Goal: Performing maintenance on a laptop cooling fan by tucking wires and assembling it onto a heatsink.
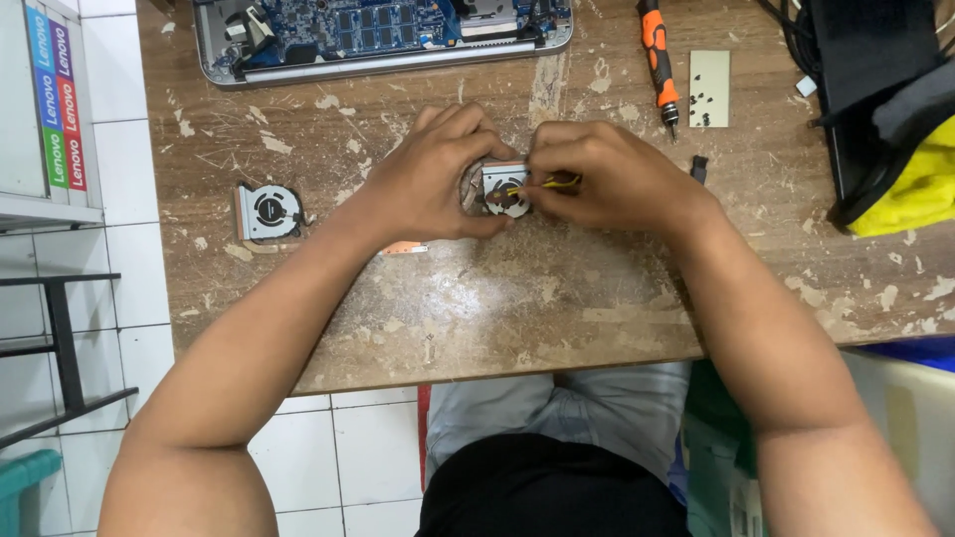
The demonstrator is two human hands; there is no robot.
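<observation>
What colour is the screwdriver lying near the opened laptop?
Orange and black screwdriver, shown in the head view.

The counter (477, 318) is showing worn brown with pale chipped patches all over. The small fan (504, 187) between the hands is looking silver-grey with a white hub, and a thin yellow tool (557, 182) is crossing it. A second fan (267, 212) is showing grey with a black centre. The screwdriver (657, 55) is showing orange and black. The open laptop (383, 35) is showing a blue board in a silver shell.
</observation>
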